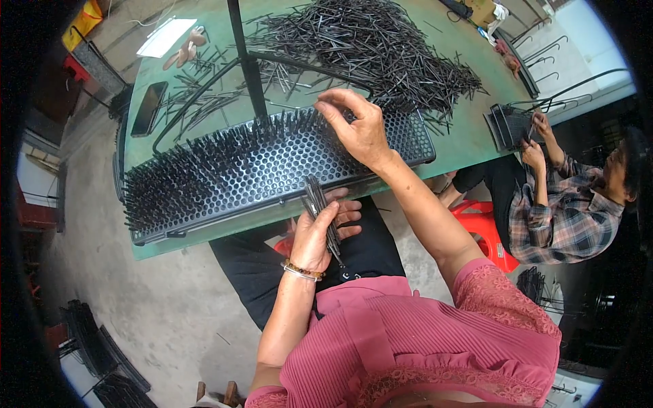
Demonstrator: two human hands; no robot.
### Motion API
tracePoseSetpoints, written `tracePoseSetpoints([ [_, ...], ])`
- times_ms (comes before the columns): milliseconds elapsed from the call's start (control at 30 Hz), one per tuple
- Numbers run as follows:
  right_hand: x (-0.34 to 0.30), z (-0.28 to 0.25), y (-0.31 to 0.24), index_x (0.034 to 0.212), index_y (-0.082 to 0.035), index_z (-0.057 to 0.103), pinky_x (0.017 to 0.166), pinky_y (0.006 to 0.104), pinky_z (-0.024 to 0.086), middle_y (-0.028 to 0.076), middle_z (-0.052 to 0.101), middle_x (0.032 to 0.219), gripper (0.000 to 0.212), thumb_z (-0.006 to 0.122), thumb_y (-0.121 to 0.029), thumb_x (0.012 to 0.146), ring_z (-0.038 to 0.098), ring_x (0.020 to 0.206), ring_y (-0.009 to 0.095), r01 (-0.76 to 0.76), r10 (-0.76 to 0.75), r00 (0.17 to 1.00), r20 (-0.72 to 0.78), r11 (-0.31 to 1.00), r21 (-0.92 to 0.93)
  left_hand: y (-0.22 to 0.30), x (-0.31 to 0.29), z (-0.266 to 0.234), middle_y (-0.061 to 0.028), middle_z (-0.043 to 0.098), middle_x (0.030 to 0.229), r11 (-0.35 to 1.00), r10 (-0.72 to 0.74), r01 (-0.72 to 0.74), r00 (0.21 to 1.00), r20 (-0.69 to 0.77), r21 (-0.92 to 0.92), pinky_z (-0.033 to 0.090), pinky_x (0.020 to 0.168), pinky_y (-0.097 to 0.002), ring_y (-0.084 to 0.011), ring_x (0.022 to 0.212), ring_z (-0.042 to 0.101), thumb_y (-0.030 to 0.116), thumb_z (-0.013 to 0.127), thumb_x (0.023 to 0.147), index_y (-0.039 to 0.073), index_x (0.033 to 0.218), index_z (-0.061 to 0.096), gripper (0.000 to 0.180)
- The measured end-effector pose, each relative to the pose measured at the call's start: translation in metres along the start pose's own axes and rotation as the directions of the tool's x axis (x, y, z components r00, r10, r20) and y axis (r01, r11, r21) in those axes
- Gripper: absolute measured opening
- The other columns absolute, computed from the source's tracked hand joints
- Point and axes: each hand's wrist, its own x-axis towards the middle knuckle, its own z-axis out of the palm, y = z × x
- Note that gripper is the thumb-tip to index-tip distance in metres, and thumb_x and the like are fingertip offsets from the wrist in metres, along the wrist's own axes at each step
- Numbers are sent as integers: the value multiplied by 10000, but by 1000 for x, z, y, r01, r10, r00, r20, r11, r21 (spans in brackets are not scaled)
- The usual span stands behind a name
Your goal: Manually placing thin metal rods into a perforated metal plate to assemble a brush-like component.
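A bundle of thin black rods is gripped in my left hand, just off the near edge of a black perforated tray. Many short rods stand upright in the tray's holes, densest at the left end and along the far side. Over the tray's far side, right of the middle, is my right hand. Its thumb and fingertips are drawn together; whatever they pinch, if anything, is too small to tell. Bare holes show across the tray's middle and right end.
A large heap of loose black rods covers the back of the green table. A black metal post rises behind the tray. A phone lies at left. On the right, another person handles a dark mesh piece.
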Motion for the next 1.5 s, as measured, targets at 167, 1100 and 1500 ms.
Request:
tracePoseSetpoints([
  [167, -3, 0, 0, 921, -43, 659, 637, 269, 485, 61, 664, 848, 141, 678, -99, 794, 622, 779, 160, -5, 8, 998, 64, 999, -54, 0, 0, 2, -156, 627, 1016, 1000, -1, 1, 1000, -2, -2, 557, 689, -325, -200, 859, 629, 162, 501, 920, -6, 1214, 484, 339],
  [1100, 6, -9, -7, 970, -9, 634, 587, 247, 498, 83, 636, 843, 183, 644, -56, 793, 624, 697, 154, 38, -38, 995, 87, 999, 5, 8, 0, 5, -183, 605, 1037, 999, -24, 21, 999, 46, 50, 545, 708, -315, -198, 854, 613, 161, 463, 939, -38, 1222, 444, 346],
  [1500, -25, -52, -50, 912, 28, 662, 592, 215, 438, -5, 614, 749, 196, 659, -155, 841, 529, 702, 44, -738, 461, 551, 696, 658, 149, 26, -2, 22, -199, 601, 1039, 997, -4, -13, 976, 219, 77, 544, 762, -342, -234, 886, 624, 175, 454, 953, -56, 1147, 474, 303],
])
